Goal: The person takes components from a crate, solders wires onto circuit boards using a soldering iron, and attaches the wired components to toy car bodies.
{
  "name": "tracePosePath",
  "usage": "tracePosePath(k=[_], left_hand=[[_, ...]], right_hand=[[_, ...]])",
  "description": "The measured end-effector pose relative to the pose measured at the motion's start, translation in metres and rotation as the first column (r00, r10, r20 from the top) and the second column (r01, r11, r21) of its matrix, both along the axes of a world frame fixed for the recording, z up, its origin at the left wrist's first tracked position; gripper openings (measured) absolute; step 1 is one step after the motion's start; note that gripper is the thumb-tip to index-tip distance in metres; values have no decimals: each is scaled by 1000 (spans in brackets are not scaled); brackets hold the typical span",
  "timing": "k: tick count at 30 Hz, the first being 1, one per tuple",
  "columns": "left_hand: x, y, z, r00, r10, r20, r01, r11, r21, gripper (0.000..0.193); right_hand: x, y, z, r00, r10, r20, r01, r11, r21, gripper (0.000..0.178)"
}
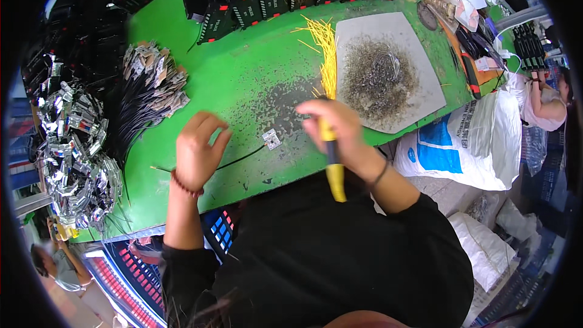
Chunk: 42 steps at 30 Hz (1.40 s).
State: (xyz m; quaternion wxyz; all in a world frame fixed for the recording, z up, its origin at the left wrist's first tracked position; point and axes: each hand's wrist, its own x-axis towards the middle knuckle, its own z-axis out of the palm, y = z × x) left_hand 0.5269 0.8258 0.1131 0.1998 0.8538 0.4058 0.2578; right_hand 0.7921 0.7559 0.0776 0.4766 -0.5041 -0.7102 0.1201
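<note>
My left hand [201, 146] hovers over the green table, its fingers loosely bent and the thumb apart from them, with nothing visible in it. Behind its wrist a black cable [234, 161] lies on the tabletop, running to a small white circuit board [271, 139]. In my right hand [341, 130] is a hand tool with a yellow-and-black handle [334, 176], its lower end angled towards my body. The fingers cover the tool's working end, so its kind cannot be told. Just beyond that hand lies a bundle of thin yellow wires [328, 54].
A grey board [434, 88] carries a heap of dark scraps. Black cables with boards [161, 76] and a pile of silvery parts [76, 152] lie left. Black box-shaped cases [273, 0] line the back. A white sack [480, 152] stands right. Other people are at both sides.
</note>
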Motion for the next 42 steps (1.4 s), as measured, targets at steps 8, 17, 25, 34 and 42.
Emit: tracePosePath(k=[8, 17, 25, 34, 42], left_hand=[[158, 114, -30, 958, -283, -44, 286, 954, 94, 16], [171, 138, -52, 889, -404, -216, 441, 882, 165, 11], [114, 31, -11, 981, -195, 21, 194, 980, 37, 6], [63, -65, -43, 989, 88, 115, -81, 995, -65, 17], [56, -40, -43, 990, -83, 113, 99, 985, -144, 17]], right_hand=[[109, -81, 16, 812, -273, -516, 157, 953, -258, 64], [168, -90, -5, 555, -449, -700, 387, 884, -261, 28], [193, -65, -21, 708, -461, -535, 380, 887, -262, 13], [197, -51, -27, 694, -436, -573, 381, 898, -222, 12], [192, -55, -27, 667, -480, -571, 426, 873, -237, 11]])
